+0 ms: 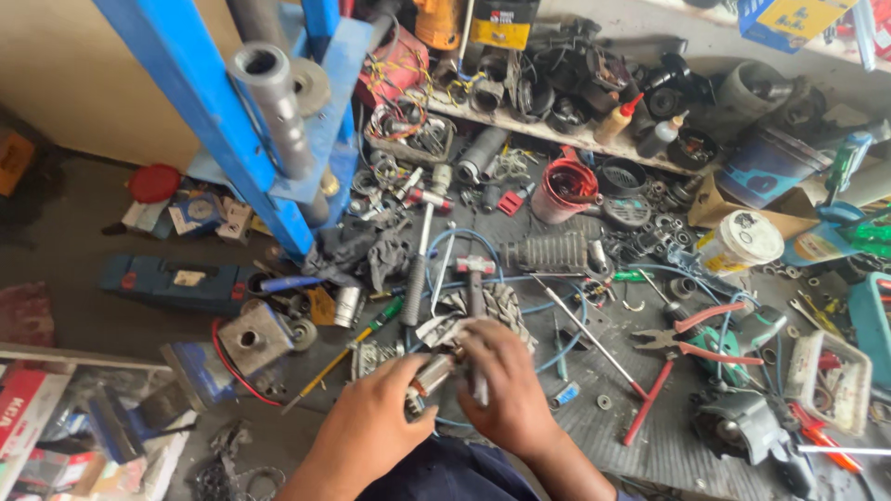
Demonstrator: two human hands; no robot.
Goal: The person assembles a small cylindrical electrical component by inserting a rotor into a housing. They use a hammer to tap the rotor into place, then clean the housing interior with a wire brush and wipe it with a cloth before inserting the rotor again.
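Two hands meet low in the middle, over a ribbed mat (640,436). Left hand (376,422) is curled round a small motor armature (429,373), fingers wrapped on its copper-coloured body. Right hand (506,385) closes over the armature's far end, knuckles up, wrist bent inward; what its fingers pinch is hidden, though a thin metal shaft (480,390) shows under them. Both forearms come in from the bottom edge, cut off.

Bottom left: red and white boxes (28,408), cropped, print unreadable. Right of the hands: red-handled pliers (691,339); beyond them a white round tub (740,243) with a yellow label. Just past the hands, two hammers (422,250) lie with handles toward the person. Left of those, a flat blue case (172,281) with a small pale label. Further: red cup (566,188), blue press frame (209,121) with a steel tube. Far top right, a blue and yellow carton (789,19), cut by the frame. Back shelf clutter is too tangled to sort.
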